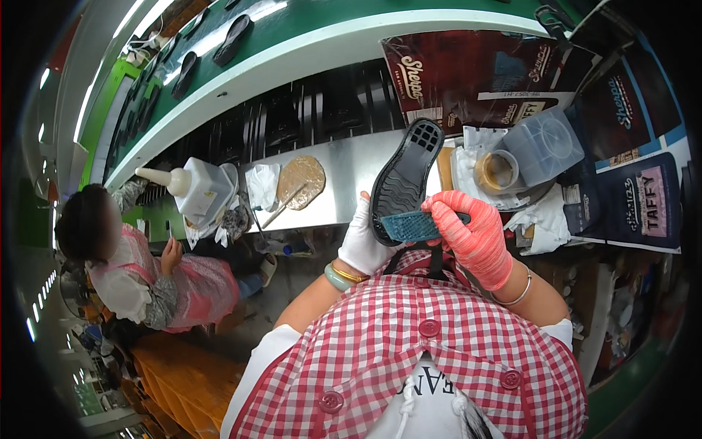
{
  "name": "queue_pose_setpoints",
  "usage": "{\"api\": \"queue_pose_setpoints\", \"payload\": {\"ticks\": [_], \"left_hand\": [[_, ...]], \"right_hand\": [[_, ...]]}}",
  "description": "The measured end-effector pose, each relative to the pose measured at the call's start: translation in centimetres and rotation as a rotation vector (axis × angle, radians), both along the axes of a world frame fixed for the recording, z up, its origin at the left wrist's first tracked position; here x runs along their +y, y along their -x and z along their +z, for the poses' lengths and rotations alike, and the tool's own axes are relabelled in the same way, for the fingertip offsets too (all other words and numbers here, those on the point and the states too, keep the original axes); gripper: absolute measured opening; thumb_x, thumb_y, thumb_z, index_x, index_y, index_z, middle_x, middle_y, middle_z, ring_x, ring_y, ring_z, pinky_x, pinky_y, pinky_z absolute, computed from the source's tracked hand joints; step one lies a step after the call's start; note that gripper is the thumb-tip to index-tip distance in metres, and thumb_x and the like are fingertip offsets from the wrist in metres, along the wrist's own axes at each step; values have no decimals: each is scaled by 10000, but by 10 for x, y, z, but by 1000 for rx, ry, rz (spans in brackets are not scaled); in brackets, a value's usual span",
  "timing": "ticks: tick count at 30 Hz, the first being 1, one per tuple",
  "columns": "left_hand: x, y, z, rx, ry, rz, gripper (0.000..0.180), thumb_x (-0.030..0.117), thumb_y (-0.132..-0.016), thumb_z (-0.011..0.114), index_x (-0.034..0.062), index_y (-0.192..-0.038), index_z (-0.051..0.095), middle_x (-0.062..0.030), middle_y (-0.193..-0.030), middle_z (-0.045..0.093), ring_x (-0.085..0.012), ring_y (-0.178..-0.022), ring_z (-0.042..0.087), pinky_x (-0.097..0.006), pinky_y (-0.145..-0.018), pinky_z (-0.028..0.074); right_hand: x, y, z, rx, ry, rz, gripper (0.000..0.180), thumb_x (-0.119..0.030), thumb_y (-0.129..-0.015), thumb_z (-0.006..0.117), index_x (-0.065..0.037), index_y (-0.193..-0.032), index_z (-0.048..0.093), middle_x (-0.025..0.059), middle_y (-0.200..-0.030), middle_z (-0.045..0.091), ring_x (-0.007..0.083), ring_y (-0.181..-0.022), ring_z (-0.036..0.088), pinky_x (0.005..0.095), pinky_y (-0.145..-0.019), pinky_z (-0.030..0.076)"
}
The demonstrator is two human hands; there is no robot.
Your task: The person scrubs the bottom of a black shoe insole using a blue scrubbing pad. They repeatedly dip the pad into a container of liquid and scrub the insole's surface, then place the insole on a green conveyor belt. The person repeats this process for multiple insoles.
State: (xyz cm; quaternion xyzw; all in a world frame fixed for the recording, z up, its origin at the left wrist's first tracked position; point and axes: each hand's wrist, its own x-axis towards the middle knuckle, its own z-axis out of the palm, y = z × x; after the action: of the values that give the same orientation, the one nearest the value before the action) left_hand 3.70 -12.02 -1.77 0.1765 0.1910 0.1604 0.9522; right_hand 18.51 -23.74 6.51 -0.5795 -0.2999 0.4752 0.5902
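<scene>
Sole (406, 164) lies between left fingers (360, 216) and right fingers (447, 210).

Left hand (363, 240), white-gloved, near frame center, fingers pointing up, gripping. Right hand (472, 238), pink-gloved, right of center, fingers curled, gripping, knuckles up. Left forearm (307, 296) slants from lower left, right forearm (542, 294) from lower right.

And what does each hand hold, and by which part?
Left hand: the sole, by its near end. Right hand: the brush, towards its right end.
</scene>
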Motion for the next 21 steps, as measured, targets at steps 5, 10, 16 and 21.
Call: {"api": "queue_pose_setpoints", "payload": {"ticks": [5,10,16,21], "left_hand": [[1,5,2,124,-32,19,709,677,-898,339,122,-1313,488,-84,-1275,555,-259,-1119,566,-441,-911,486],[9,10,-4,223,48,-23,619,607,-940,261,137,-1236,533,-94,-1038,646,-241,-853,633,-336,-585,483],[29,20,-25,127,62,-280,626,619,-934,280,126,-1246,506,-141,-953,662,-295,-578,642,-290,-378,423],[50,22,-45,71,98,-487,596,614,-936,298,156,-1264,493,-124,-988,670,-298,-538,641,-302,-338,418]], "right_hand": [[8,-6,3,-163,21,180,231,-160,-943,538,28,-1041,632,82,-898,656,110,-725,638,238,-623,531],[24,-13,7,-153,68,348,273,-217,-958,518,13,-1053,630,59,-896,653,108,-685,627,231,-603,519],[51,-14,0,-5,231,391,295,-285,-916,588,-21,-1037,638,33,-805,643,60,-545,593,175,-444,413],[65,-11,-8,-42,238,432,286,-274,-880,626,-19,-1004,662,30,-780,644,63,-544,590,191,-448,404]]}}
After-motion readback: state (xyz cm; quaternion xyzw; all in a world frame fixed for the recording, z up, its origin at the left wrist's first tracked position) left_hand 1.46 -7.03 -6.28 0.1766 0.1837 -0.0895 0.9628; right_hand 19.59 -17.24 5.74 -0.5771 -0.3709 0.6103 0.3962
